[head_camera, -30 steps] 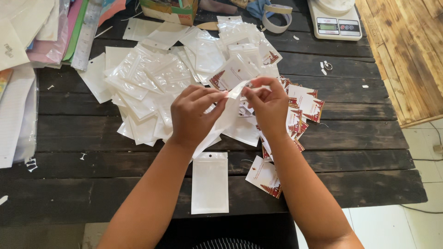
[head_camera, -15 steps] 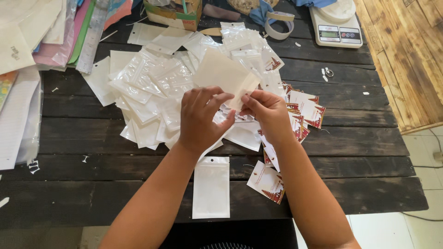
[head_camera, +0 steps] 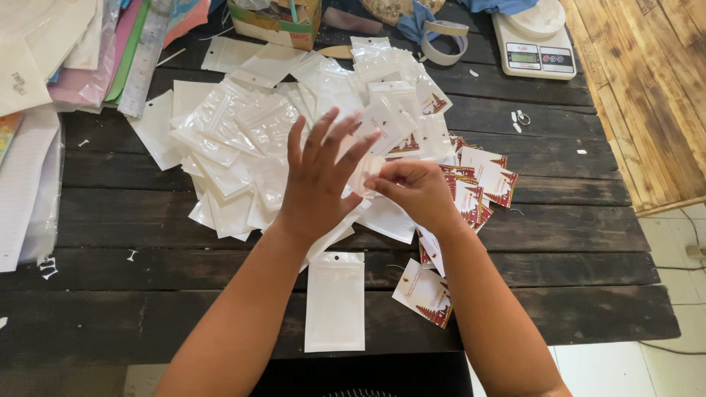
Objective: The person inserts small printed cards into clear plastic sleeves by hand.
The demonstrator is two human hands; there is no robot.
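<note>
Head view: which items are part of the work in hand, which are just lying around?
In use:
left hand, fingers spread
right hand, pinching a small white piece
pile of clear zip pouches
printed cards
single white pouch

Lying about:
kitchen scale
tape roll
cardboard box
coloured sheets

Dark plank table (head_camera: 147,220) carrying heap of clear zip pouches (head_camera: 243,140) at centre, printed cards (head_camera: 482,184) centre right, single white pouch (head_camera: 335,301) lower centre, white scale (head_camera: 533,37) upper right, tape roll (head_camera: 443,37) top centre.
</note>
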